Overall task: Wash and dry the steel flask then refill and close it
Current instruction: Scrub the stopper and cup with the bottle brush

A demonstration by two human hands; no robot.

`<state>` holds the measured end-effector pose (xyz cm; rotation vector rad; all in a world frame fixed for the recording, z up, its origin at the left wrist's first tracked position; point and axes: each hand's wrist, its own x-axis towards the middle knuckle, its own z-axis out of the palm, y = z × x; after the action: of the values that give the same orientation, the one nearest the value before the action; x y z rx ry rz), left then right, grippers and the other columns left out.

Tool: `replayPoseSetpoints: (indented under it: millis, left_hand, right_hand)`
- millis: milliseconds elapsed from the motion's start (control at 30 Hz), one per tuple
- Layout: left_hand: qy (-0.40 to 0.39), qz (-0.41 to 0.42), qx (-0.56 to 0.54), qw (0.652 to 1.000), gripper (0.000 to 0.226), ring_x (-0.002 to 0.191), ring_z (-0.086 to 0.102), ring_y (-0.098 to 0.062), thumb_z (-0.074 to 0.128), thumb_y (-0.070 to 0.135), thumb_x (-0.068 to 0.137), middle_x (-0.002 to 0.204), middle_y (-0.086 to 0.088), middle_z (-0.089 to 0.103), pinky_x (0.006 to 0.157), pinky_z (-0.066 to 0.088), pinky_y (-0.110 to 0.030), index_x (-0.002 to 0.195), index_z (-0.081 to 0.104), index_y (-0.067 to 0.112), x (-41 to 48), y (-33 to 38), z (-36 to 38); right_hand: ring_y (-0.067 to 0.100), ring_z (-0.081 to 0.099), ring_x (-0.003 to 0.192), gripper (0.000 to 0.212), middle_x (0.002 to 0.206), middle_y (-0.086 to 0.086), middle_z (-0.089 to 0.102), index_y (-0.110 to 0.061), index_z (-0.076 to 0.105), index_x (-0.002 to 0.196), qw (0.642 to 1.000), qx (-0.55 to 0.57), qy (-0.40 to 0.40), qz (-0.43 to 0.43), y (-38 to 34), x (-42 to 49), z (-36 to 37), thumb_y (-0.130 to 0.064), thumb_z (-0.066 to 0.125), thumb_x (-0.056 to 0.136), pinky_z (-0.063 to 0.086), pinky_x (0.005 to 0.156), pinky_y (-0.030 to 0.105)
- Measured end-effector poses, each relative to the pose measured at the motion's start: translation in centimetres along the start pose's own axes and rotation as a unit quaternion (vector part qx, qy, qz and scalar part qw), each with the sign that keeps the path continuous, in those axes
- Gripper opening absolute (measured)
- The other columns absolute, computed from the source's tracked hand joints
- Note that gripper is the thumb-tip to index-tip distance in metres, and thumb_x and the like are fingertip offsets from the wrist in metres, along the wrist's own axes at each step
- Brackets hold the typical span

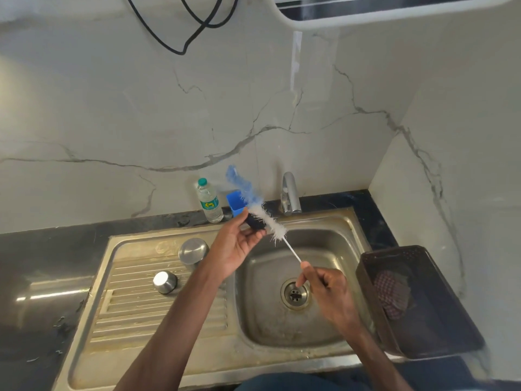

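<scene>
The steel flask (193,251) stands on the sink's drainboard (135,311), and only its rounded end shows. A small steel cap (165,282) sits in front of it. My left hand (236,244) holds a small dark piece (255,222) over the basin's back left corner. My right hand (328,287) pinches the thin white handle of a bottle brush (270,221) above the drain. The white and blue bristles slant up to the left, lying against the dark piece. The blue tip is blurred.
A plastic water bottle (210,201) and a blue tub (236,203) stand on the dark counter behind the sink. The tap (289,197) is at the back with no water running. A dark basket (417,300) holding a checked cloth (392,294) sits to the right.
</scene>
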<state>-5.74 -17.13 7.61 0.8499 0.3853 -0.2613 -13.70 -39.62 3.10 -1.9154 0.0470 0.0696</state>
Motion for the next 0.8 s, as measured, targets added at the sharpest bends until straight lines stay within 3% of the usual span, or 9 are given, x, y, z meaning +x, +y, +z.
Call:
replayPoseSetpoints:
  millis: [100,200,267,367,467,567,667,733,800]
  left_hand:
    - [-0.016,-0.041,0.020,0.999,0.022,0.061,0.069,-0.022,0.053,0.015,0.106,0.099,-0.028,0.071,0.052,0.058,-0.020,0.122,0.056,0.000,0.3,-0.3,0.5]
    - [-0.053,-0.055,0.048,0.996,0.033,0.067,0.069,-0.022,0.051,0.017,0.108,0.114,-0.032,0.069,0.056,0.059,-0.020,0.133,0.054,-0.004,0.6,-0.7,1.1]
    - [-0.058,-0.046,0.048,0.996,0.032,0.067,0.069,-0.021,0.055,0.015,0.104,0.111,-0.029,0.070,0.055,0.058,-0.019,0.129,0.058,-0.004,0.6,-0.2,1.4]
    - [-0.035,-0.033,0.022,0.999,0.023,0.063,0.065,-0.018,0.053,0.019,0.105,0.090,-0.019,0.072,0.052,0.055,-0.018,0.116,0.061,0.001,0.9,1.4,0.9]
    - [-0.031,-0.037,0.026,0.999,0.030,0.063,0.062,-0.017,0.049,0.026,0.109,0.089,-0.021,0.070,0.052,0.054,-0.019,0.121,0.058,0.001,0.9,1.7,0.4]
    - [-0.048,-0.052,0.074,0.995,0.031,0.066,0.060,-0.018,0.052,0.024,0.105,0.093,-0.022,0.069,0.054,0.054,-0.019,0.121,0.058,-0.001,0.2,0.2,1.0]
    - [-0.072,-0.069,0.053,0.994,0.041,0.073,0.065,-0.020,0.046,0.030,0.110,0.103,-0.025,0.071,0.060,0.057,-0.022,0.131,0.057,-0.003,-0.1,-1.1,1.1]
    - [-0.082,-0.054,0.035,0.995,0.046,0.087,0.073,-0.026,0.046,0.032,0.110,0.119,-0.028,0.070,0.068,0.062,-0.027,0.140,0.053,-0.003,0.2,-0.8,0.6]
    - [-0.109,-0.031,0.031,0.993,0.048,0.098,0.075,-0.029,0.048,0.030,0.108,0.129,-0.028,0.065,0.075,0.063,-0.030,0.147,0.050,0.002,0.2,-0.3,0.0]
  right_hand:
    - [0.002,0.034,0.037,0.043,0.041,-0.014,0.041,-0.023,0.076,0.067,1.000,-0.006,0.002,-0.017,-0.5,0.3,0.0,-0.038,0.060,0.104,0.027,0.044,0.016]
    - [0.005,0.030,0.042,0.043,0.044,-0.011,0.034,-0.026,0.074,0.067,0.999,-0.005,0.018,-0.041,-1.0,1.0,0.0,-0.043,0.061,0.103,0.026,0.045,0.026]
    - [0.007,0.032,0.043,0.042,0.044,-0.010,0.035,-0.027,0.074,0.067,0.999,-0.003,0.025,-0.040,-0.7,1.1,-0.3,-0.044,0.061,0.103,0.027,0.046,0.028]
    - [0.002,0.037,0.040,0.041,0.043,-0.012,0.038,-0.022,0.075,0.067,0.999,0.016,0.023,-0.020,-0.3,0.7,-1.1,-0.038,0.063,0.102,0.035,0.046,0.013]
    - [0.001,0.039,0.039,0.040,0.042,-0.012,0.037,-0.017,0.075,0.067,0.999,0.028,0.024,-0.015,0.0,0.4,-1.6,-0.033,0.063,0.102,0.037,0.047,0.008]
    - [0.005,0.035,0.043,0.042,0.045,-0.009,0.037,-0.026,0.074,0.067,1.000,0.001,0.007,-0.030,-0.6,0.8,-1.0,-0.042,0.061,0.103,0.032,0.047,0.022]
    - [0.013,0.032,0.046,0.044,0.048,-0.004,0.035,-0.021,0.075,0.068,0.999,0.036,-0.012,-0.026,-1.4,1.2,-0.8,-0.041,0.059,0.104,0.030,0.048,0.032]
    - [0.012,0.025,0.045,0.051,0.050,0.000,0.030,-0.009,0.069,0.067,0.992,0.110,-0.060,0.019,-1.8,1.2,-0.9,-0.041,0.056,0.104,0.024,0.045,0.026]
    - [0.011,0.015,0.046,0.053,0.054,-0.001,0.022,-0.011,0.061,0.065,0.967,0.203,-0.111,0.109,-2.0,1.1,-1.0,-0.045,0.053,0.104,0.017,0.042,0.020]
